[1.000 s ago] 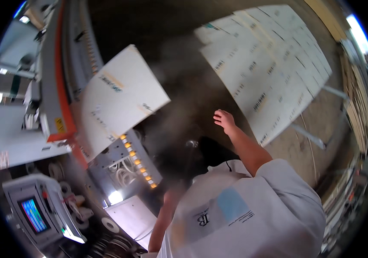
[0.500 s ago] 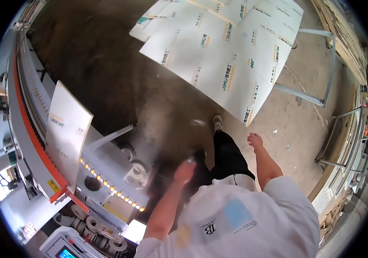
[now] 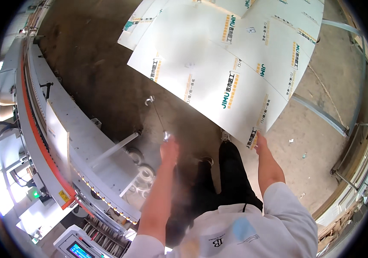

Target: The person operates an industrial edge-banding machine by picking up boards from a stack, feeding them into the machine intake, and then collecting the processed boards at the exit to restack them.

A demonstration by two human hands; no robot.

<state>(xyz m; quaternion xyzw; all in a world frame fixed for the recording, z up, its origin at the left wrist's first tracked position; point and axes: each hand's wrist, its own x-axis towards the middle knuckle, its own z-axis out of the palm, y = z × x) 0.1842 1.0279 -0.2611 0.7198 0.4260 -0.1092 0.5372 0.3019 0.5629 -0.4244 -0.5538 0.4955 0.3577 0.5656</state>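
My left hand (image 3: 169,151) is closed around the end of a thin metal rod tool (image 3: 158,113) with a curved, hook-like tip. The rod points up and away over the floor, left of the stacked boards. My right hand (image 3: 261,144) is at the near corner of the top white board (image 3: 201,81), its fingers against the edge; some of them are hidden. This large flat board carries printed marks and lies over other white boards (image 3: 133,35).
Along the left runs a long machine (image 3: 42,161) with an orange-red strip and small rollers. A narrow white panel (image 3: 58,139) stands in it. White rings (image 3: 144,174) lie beside its base. A control screen (image 3: 80,250) is at lower left; a metal frame (image 3: 321,114) extends right of the boards.
My left hand has moved forward and left, and the rod tool now shows clearly. My right hand has reached the board's near corner. The view has shifted closer to the boards.
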